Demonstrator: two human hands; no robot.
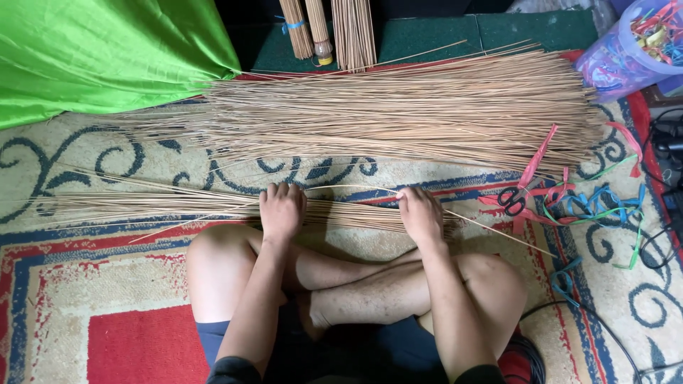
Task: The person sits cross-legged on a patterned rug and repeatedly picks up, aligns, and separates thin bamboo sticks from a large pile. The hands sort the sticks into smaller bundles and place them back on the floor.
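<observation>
I sit cross-legged on a patterned carpet (92,277). A thin bundle of long tan sticks (178,206) lies across the floor just in front of my shins. My left hand (282,210) presses down on this bundle near its middle, fingers curled over it. My right hand (420,212) rests on the same bundle close to its right end, fingers closed over the sticks. A single stick arcs loosely between the two hands. Farther away lies a much bigger pile of the same sticks (398,114).
Black-handled scissors (514,199) and loose coloured ribbon strips (590,206) lie to the right. A clear plastic tub of ribbons (629,46) stands at the back right. Green cloth (99,50) covers the back left. Tied stick bundles (327,28) stand upright at the back. Black cables (662,235) run along the right.
</observation>
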